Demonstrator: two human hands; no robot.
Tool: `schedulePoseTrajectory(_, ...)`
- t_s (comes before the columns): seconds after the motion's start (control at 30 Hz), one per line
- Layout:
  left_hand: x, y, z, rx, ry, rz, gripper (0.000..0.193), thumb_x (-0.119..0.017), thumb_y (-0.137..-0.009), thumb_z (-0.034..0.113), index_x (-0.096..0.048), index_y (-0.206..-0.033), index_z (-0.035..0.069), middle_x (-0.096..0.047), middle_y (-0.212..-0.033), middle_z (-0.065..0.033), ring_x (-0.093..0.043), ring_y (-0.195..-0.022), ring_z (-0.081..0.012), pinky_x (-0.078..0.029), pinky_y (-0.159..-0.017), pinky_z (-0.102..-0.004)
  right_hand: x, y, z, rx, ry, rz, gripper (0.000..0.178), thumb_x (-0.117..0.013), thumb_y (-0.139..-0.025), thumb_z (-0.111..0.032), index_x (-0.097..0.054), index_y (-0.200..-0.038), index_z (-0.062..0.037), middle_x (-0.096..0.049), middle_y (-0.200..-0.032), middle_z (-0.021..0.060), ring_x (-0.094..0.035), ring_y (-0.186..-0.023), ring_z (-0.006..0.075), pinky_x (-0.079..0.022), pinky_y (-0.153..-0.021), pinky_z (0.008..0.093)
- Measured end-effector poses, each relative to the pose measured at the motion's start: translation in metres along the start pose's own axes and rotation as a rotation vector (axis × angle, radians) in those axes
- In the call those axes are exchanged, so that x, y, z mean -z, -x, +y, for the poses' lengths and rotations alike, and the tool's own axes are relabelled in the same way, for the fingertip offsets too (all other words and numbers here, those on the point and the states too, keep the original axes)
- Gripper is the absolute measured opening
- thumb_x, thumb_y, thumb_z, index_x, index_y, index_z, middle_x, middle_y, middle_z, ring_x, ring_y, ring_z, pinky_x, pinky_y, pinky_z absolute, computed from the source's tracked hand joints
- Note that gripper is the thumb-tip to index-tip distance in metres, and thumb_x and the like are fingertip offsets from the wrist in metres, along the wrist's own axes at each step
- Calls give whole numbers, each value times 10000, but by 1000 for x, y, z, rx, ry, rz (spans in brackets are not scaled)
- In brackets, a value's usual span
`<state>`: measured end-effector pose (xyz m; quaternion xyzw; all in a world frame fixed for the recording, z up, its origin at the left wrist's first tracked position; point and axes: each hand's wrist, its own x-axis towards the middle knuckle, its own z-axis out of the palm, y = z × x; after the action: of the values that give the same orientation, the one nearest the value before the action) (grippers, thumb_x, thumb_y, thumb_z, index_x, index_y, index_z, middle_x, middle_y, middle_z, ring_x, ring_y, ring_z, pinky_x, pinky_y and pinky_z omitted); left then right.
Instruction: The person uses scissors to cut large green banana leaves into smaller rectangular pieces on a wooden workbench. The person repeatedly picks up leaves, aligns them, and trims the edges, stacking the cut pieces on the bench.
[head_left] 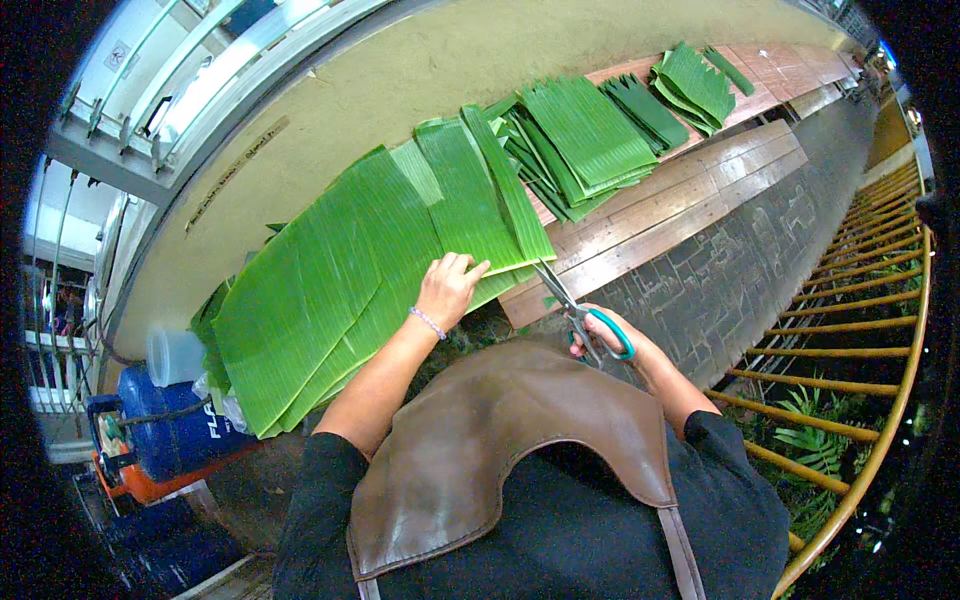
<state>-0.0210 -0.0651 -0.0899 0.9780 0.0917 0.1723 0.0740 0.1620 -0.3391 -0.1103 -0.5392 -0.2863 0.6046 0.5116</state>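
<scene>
A large green banana leaf (310,270) is spread over the bench, with a squarish leaf section (466,195) at its right end. My left hand (447,292), with a beaded bracelet at the wrist, pinches the pale near edge of that section between thumb and fingers. In my right hand (622,342) is a pair of scissors (567,301) with teal-rimmed handles. Their blades reach the leaf's near right corner, just below a narrow leaf strip (508,190). From this angle I cannot tell how far apart the blades are.
Stacked cut leaf pieces (585,130) lie further right on the bench, with more leaves (692,88) beyond. A bare wooden plank (690,190) borders the stone paving (700,275). Yellow railing (830,430) runs along the right. At lower left stand a blue container (165,425) and a clear tub (175,357).
</scene>
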Motion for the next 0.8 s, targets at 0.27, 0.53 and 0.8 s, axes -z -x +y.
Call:
schedulePoseTrajectory(0.27, 3, 7, -5, -63, 1, 16, 288, -613, -737, 77, -668, -1016, 127, -589, -907, -58, -559, -879, -228, -459, -731, -356, -43, -11, 5, -3, 230, 168, 441, -439, -944, -457, -484, -1050, -32, -583, -738, 76, -621, -660, 179, -517, -613, 319)
schedulePoseTrajectory(0.53, 0, 14, -5, -89, 35, 29, 282, -604, -741, 81, -664, -1014, 120, -580, -891, -60, -559, -868, -229, -470, -729, -358, -71, -30, 3, -67, 10, 371, 421, -465, -937, -458, -522, -1000, -45, -504, -632, 39, -483, -475, 139, -432, -457, 282)
schedulePoseTrajectory(0.8, 25, -16, -27, -9, 175, 73, 232, -593, -767, 42, -664, -972, 123, -595, -847, -78, -600, -829, -261, -523, -727, -361, -76, -29, 15, -52, 122, 464, 277, -649, -863, -312, -543, -871, -56, -455, -548, -19, -444, -430, 89, -382, -378, 256)
